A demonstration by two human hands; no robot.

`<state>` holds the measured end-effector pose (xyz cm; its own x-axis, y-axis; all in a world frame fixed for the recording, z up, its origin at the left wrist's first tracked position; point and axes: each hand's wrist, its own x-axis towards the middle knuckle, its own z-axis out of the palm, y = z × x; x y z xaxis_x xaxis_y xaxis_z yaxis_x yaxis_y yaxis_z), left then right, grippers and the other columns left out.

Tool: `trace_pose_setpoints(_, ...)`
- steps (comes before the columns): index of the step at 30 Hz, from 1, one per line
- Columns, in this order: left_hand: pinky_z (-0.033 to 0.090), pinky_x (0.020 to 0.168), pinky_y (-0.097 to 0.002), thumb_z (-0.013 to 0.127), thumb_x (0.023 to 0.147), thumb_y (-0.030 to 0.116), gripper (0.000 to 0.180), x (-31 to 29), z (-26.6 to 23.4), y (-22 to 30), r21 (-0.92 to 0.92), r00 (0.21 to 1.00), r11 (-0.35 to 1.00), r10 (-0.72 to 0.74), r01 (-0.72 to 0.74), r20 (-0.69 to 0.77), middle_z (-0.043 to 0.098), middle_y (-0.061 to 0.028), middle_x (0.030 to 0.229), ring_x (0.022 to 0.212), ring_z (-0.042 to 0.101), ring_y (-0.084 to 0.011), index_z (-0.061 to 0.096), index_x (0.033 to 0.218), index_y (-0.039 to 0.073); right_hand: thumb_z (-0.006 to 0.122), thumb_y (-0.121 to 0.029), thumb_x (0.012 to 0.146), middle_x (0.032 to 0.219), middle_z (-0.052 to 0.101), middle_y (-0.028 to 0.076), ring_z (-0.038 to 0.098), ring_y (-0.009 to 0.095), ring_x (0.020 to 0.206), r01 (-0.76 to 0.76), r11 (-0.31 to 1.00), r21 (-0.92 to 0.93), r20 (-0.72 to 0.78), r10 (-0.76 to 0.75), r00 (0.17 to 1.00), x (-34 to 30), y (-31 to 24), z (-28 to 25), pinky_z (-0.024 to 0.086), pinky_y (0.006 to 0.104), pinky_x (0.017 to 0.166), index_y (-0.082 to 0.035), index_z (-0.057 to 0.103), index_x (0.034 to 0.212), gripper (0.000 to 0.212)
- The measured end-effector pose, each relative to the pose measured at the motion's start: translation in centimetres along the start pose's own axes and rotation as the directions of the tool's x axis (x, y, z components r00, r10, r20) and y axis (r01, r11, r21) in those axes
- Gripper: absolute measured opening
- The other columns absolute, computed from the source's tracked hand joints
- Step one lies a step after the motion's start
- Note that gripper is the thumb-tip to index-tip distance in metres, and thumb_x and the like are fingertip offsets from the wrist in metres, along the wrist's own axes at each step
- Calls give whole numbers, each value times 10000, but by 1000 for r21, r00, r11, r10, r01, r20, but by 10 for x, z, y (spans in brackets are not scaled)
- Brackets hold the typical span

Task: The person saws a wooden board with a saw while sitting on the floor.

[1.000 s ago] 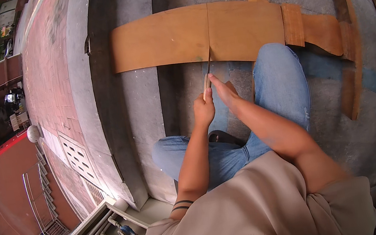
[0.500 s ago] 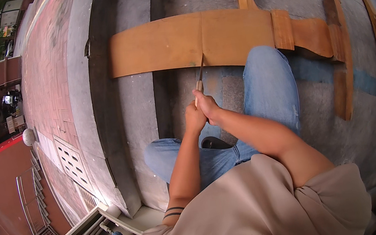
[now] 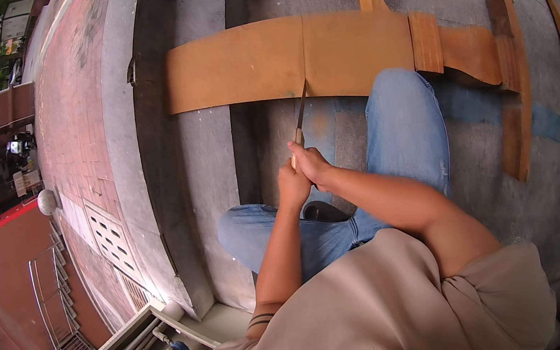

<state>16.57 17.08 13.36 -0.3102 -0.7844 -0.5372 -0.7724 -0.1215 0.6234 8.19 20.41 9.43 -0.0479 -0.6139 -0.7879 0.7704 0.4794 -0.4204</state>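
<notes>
Left hand [image 3: 293,187], right hand [image 3: 313,166] clasping handsaw [image 3: 301,119] — wooden plank [image 3: 233,68] seemingly part-cut from 6 o'clock, rest toward 12 remaining.

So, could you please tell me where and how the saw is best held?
Probably by its pale handle, coming from the near side, where the left hand and right hand clasp it: the handle points back from the board, the narrow blade toward it.

I have 2 hands curled and touching near frame centre: left hand [image 3: 292,186] and, to its right, right hand [image 3: 314,168]. Left arm [image 3: 280,254], bearing 2 dark bands, rises from lower centre; right arm [image 3: 402,202] slants from lower right.
</notes>
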Motion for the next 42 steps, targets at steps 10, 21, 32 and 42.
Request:
trace_pose_setpoints(10,562,780,-510,578,1046,373,481,11,20,-11,63,992,990,129,-128,-14,731,-334,913,908,743,-485,713,1011,-88,499,-583,1045,1122,691,225,685,284,1027,76,997,-17,-31,-77,997,21,-1,-17,522,425,926,107,649,1138,712)
trace_pose_setpoints(21,569,778,-492,579,1035,415,546,10,14,-10,-40,997,997,71,-71,-7,743,-315,884,880,770,-422,723,975,-108,479,-599,1048,1243,649,264,684,351,1119,79,997,-11,-18,-79,997,43,15,-19,567,519,893,87,542,1338,747)
trace_pose_setpoints(32,566,735,-467,584,1045,405,543,34,19,11,-65,999,998,29,-26,42,747,-276,858,813,764,-343,715,999,-119,450,-623,1054,1170,672,249,706,351,1014,11,999,33,27,-12,1000,38,-19,-21,569,524,860,35,582,1265,704)
trace_pose_setpoints(42,560,705,-450,595,1040,370,500,83,20,23,3,998,1000,0,0,68,752,-258,852,788,760,-308,725,988,-110,504,-579,1054,1282,660,299,683,337,1141,-37,990,137,41,31,999,56,-63,-21,540,472,955,200,552,1317,823)
